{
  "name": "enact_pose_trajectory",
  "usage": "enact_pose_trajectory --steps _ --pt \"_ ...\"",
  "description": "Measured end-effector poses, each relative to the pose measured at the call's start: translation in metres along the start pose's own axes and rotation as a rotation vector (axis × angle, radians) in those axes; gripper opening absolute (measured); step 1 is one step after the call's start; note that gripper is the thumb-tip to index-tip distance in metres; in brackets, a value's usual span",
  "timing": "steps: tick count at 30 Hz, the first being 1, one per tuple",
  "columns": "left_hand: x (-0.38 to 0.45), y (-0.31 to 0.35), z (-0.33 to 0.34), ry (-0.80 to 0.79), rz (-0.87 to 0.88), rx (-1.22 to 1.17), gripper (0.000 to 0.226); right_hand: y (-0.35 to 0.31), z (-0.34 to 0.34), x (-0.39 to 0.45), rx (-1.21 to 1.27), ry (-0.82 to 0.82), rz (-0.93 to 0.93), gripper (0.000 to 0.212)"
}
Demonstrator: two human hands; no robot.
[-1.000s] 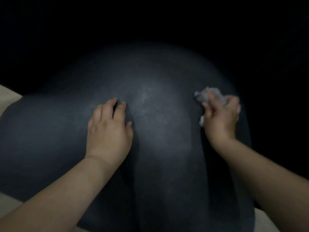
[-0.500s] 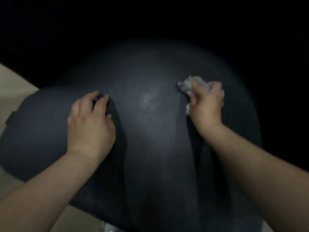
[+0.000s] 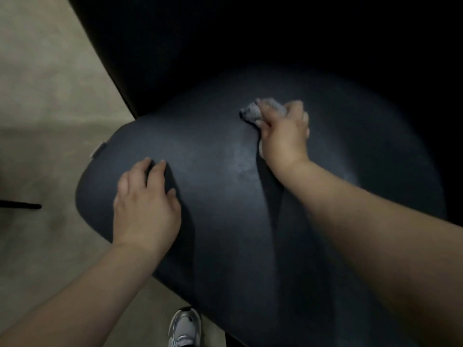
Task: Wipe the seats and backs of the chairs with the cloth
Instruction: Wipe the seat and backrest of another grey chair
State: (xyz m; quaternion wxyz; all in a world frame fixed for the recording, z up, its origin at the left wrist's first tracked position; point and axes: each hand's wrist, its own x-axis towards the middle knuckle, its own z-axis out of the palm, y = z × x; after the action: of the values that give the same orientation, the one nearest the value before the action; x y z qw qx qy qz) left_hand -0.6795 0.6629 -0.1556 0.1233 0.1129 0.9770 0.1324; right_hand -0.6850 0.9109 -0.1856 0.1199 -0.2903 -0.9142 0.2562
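Observation:
A dark, rounded chair seat fills the middle of the head view. My right hand grips a crumpled grey cloth and presses it on the seat's far part. A faint damp streak shows just left of that hand. My left hand rests on the seat near its left edge, fingers spread and lightly bent, holding nothing. The chair back is lost in the dark behind.
Beige floor lies to the left and below. A thin black bar sticks in from the left edge. A grey shoe stands on the floor under the seat's front edge. The background is black.
My right hand has slid the cloth leftward across the seat. The view has shifted, so floor and a shoe show now. My left hand stays resting on the seat.

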Motion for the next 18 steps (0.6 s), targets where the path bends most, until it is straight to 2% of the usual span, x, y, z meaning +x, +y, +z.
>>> enact_pose_trajectory --steps 2,5,7,9,12,15,18 --pt "0.0 -0.004 0.001 -0.002 0.009 -0.008 0.054 -0.024 0.02 0.005 0.015 0.03 0.024 0.033" --pt "-0.002 -0.007 0.003 -0.011 0.016 -0.02 0.054 -0.07 0.029 -0.048 0.133 -0.133 -0.191 0.014" --pt "-0.004 -0.008 0.001 -0.025 0.023 -0.04 0.053 -0.073 0.021 -0.088 0.103 -0.305 -0.37 0.031" --pt "-0.007 -0.008 -0.005 -0.054 0.037 -0.029 0.052 -0.053 0.004 -0.103 -0.005 -0.398 -0.453 0.041" --pt "-0.014 -0.006 -0.02 -0.109 0.093 0.038 0.051 -0.021 -0.029 -0.108 -0.108 -0.376 -0.319 0.038" --pt "-0.027 0.003 -0.041 -0.139 0.157 0.093 0.051 0.005 -0.067 -0.107 -0.223 -0.342 -0.08 0.037" --pt "-0.039 0.016 -0.068 -0.167 0.208 0.146 0.053 0.003 -0.106 -0.11 -0.17 -0.248 0.112 0.036"
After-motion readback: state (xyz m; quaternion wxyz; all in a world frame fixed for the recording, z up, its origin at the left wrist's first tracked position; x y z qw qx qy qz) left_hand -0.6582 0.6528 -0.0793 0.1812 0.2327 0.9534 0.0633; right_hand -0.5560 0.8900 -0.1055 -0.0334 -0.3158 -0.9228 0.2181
